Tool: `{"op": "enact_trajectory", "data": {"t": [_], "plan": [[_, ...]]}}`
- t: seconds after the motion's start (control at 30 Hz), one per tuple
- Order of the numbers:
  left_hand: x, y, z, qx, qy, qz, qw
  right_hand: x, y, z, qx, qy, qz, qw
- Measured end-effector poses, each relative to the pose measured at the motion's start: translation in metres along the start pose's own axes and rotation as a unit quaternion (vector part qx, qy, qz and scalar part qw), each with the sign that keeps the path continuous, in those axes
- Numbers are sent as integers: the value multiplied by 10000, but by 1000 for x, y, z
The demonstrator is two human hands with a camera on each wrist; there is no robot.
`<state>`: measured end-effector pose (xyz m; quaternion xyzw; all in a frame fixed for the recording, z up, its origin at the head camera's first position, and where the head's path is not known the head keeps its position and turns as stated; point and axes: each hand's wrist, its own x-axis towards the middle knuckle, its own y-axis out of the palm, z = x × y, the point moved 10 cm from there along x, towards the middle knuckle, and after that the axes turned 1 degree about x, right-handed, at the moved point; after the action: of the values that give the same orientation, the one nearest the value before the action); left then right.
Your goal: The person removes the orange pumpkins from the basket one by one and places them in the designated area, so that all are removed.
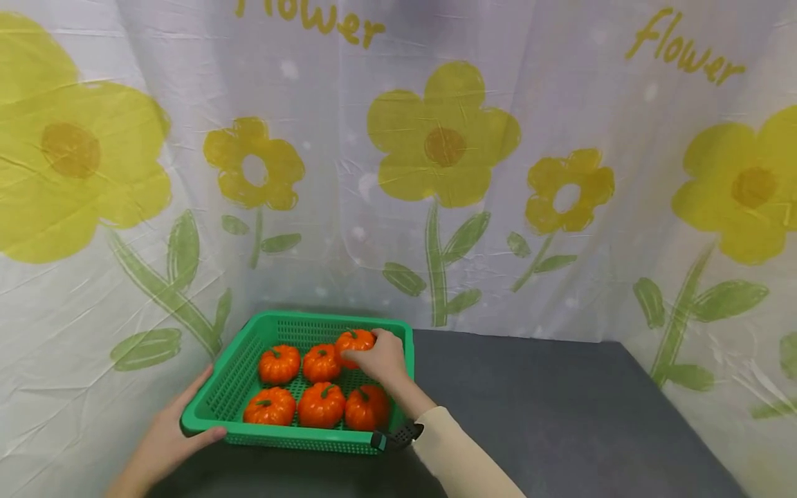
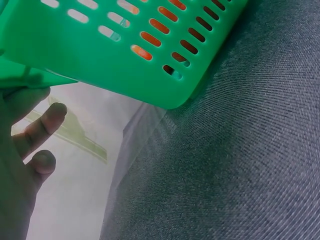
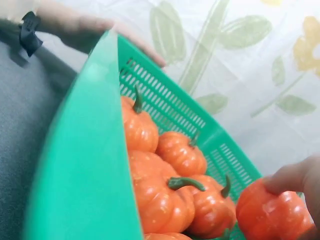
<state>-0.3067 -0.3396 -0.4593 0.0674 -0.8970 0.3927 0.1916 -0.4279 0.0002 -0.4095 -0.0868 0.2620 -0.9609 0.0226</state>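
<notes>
A green plastic basket (image 1: 292, 438) with slotted walls holds several small orange pumpkins with green stems. At its front left corner my left hand (image 1: 167, 437) holds the rim, thumb along the front edge and fingers along the left side. The left wrist view shows the fingers (image 2: 45, 125) under the rim, a little bent. My right hand (image 1: 382, 358) reaches in over the right side and pinches the back right pumpkin (image 1: 355, 340) between thumb and fingers. Beside it sit the back middle pumpkin (image 1: 321, 362) and, in front, the front right pumpkin (image 1: 367, 407).
The basket stands on a dark grey tabletop (image 1: 529, 401) that stretches to the right. Close behind and to the left hangs a white curtain (image 1: 336, 228) printed with yellow flowers. A black band (image 1: 405, 434) circles the right wrist near the basket's front right corner.
</notes>
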Motion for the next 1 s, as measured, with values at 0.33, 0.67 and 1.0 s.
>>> {"op": "enact_trajectory", "data": {"t": [0.33, 0.67, 1.0], "plan": [[-2, -3, -1, 126, 77, -84, 9999, -13, -19, 6, 434, -246, 509, 9975], [1, -1, 2, 241, 69, -33, 9997, -27, -50, 4, 571, -521, 455, 9960], [0, -1, 4, 91, 29, 1, 10000, -42, -90, -17, 1011, -460, 120, 9937]]}}
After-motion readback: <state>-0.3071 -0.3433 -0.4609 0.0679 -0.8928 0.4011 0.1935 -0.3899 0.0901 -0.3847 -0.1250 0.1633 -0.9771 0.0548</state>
